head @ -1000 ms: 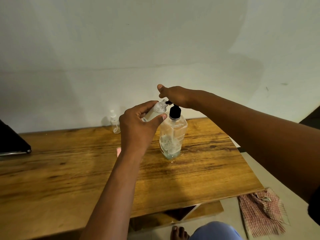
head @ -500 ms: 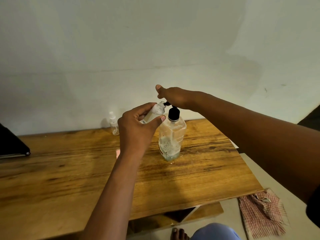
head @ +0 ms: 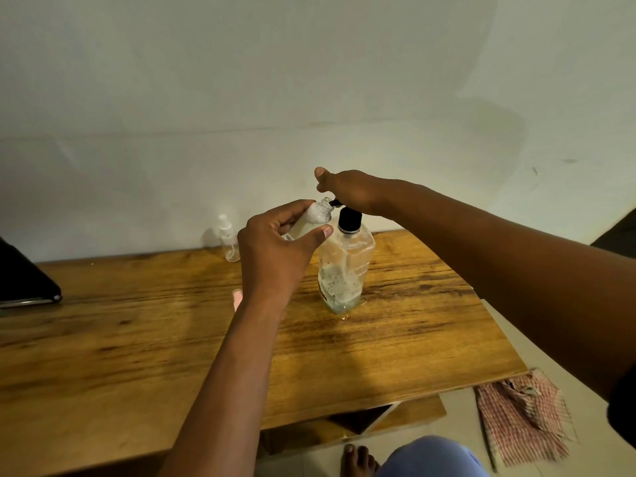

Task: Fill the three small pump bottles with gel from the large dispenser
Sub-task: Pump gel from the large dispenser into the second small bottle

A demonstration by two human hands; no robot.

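Observation:
The large clear dispenser [head: 346,270] with a black collar stands mid-table, holding foamy gel at its bottom. My right hand [head: 351,189] lies over its pump head with fingers curled round it; the black nozzle pokes out to the left. My left hand [head: 275,249] grips a small clear bottle [head: 318,215] without a cap, tilted so that its open mouth meets the nozzle; white gel shows near its neck. A second small bottle [head: 229,241] with its pump cap on stands upright near the wall. The third bottle is not visible.
A pink object [head: 237,299] lies on the wooden table [head: 413,339], partly hidden behind my left wrist. A dark flat object [head: 24,284] sits at the table's left edge. On the floor to the right lies a checked cloth [head: 523,418], with a bare foot [head: 358,459] below the table edge.

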